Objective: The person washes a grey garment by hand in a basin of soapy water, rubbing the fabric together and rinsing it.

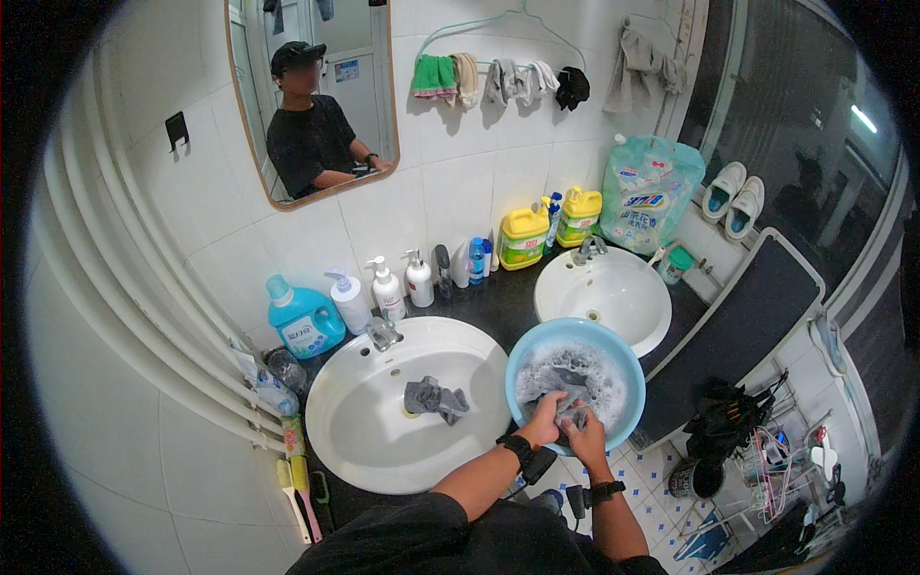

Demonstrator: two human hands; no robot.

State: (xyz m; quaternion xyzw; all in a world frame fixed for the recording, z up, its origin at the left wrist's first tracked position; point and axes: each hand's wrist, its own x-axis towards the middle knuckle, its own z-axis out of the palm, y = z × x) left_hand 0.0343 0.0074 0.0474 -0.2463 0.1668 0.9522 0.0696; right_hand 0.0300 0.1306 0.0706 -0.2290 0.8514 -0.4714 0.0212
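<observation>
A light blue plastic basin (pixel 630 407) full of foamy water stands at the counter's front edge, between the two sinks. Over its near rim, my left hand (pixel 544 420) and my right hand (pixel 585 436) are closed together on a wet grey cloth (pixel 567 380). The cloth trails into the suds (pixel 604 369), so its full shape is hidden. To the left, another crumpled grey cloth (pixel 436 398), perhaps a sock, lies in the larger white sink (pixel 355 422) near its drain.
A smaller white sink (pixel 623 297) sits behind the basin. Pump bottles (pixel 387 287), a blue detergent jug (pixel 305 318) and yellow jugs (pixel 524 237) line the wall. Brushes (pixel 302 489) stand at left. Small cloths hang from a hanger (pixel 498 19). At right are a dark board (pixel 733 335) and a cluttered rack (pixel 767 450).
</observation>
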